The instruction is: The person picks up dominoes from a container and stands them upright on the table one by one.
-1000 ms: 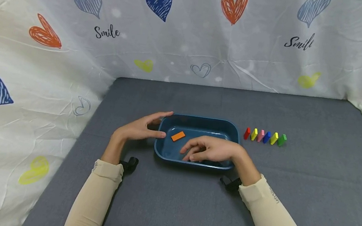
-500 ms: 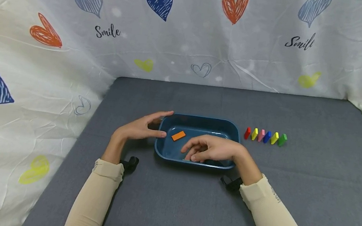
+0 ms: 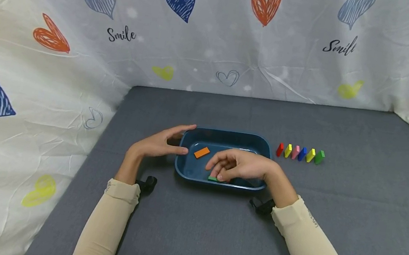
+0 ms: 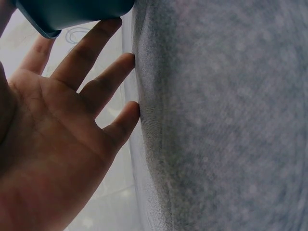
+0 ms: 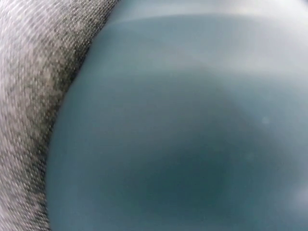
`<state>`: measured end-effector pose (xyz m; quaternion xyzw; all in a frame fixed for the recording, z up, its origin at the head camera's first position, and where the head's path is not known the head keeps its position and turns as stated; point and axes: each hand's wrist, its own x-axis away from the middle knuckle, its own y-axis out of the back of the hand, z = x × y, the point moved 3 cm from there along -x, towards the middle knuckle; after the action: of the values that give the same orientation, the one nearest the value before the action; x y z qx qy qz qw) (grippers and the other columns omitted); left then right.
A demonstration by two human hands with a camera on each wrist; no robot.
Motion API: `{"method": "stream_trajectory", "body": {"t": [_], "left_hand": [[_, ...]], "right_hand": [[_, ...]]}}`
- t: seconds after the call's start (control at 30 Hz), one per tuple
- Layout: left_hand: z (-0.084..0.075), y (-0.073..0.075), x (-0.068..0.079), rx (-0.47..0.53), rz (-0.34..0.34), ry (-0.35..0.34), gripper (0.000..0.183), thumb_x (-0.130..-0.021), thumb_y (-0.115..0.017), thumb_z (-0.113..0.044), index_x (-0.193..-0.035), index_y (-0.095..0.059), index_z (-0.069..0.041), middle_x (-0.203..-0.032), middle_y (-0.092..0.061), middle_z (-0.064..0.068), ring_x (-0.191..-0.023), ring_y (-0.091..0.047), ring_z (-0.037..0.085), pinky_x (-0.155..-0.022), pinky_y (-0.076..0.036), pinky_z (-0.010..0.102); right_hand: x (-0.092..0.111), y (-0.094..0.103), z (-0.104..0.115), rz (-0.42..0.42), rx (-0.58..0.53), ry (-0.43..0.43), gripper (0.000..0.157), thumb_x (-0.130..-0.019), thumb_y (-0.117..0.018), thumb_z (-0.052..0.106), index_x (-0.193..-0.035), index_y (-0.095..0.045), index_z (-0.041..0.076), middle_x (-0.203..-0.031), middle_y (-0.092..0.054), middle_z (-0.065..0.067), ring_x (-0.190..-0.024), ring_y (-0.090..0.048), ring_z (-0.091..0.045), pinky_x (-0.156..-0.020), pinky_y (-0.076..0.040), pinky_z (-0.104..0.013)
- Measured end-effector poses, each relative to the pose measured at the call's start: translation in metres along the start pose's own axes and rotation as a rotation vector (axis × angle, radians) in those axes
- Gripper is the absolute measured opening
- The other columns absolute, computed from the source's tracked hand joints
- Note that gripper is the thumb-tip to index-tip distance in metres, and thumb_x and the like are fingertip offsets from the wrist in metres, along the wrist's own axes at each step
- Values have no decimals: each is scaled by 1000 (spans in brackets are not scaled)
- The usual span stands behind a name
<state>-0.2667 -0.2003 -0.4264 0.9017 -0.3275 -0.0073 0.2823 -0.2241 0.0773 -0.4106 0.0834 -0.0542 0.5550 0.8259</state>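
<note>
A blue rectangular tray [image 3: 227, 134] stands on the grey cloth. My left hand [image 3: 152, 142] rests against its left end, thumb tip at the rim and the other fingers spread fairly straight; the left wrist view shows the fingertips [image 4: 113, 23] touching the outside of the tray [image 4: 77, 12]. Inside the tray my right hand [image 3: 242, 166] pinches a green domino block [image 3: 212, 179] by the near wall, most of it hidden behind the fingers. An orange domino block [image 3: 202, 152] lies flat on the tray floor. In the right wrist view the blurred tray [image 5: 168, 120] hides the hand.
To the right of the tray, several domino blocks stand upright in a row, from a red block [image 3: 279, 149] to a green block [image 3: 319, 157]. Grey cloth [image 3: 189, 231] covers the table. A white curtain [image 3: 209, 44] printed with hearts hangs behind.
The right hand has risen slightly, and the green block has come into sight below its fingertips. The left hand, tray and standing row stay put.
</note>
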Motion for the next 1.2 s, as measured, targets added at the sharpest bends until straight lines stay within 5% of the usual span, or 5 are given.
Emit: {"method": "stream_trajectory", "body": {"t": [0.43,1.2], "left_hand": [[-1,-1,-1,1,-1,6,77,-96,-73,-31,-159,-29,-42,-169,-23,-4,-152,-31,38,-118,-29,68],[-4,-1,1,-5,-6,11,78,-96,-73,-29,-160,-29,-40,-170,-22,-3,-152,-30,39,-118,-28,68]], "right_hand": [[1,1,-1,12,-83,-4,47,-98,-65,3,-139,-49,-14,-113,-74,-3,-100,-70,-12,-91,-58,-29],[11,5,2,37,78,36,30,-97,-68,6,-125,-68,-3,-113,-71,-14,-91,-66,-13,-85,-59,-28]]}}
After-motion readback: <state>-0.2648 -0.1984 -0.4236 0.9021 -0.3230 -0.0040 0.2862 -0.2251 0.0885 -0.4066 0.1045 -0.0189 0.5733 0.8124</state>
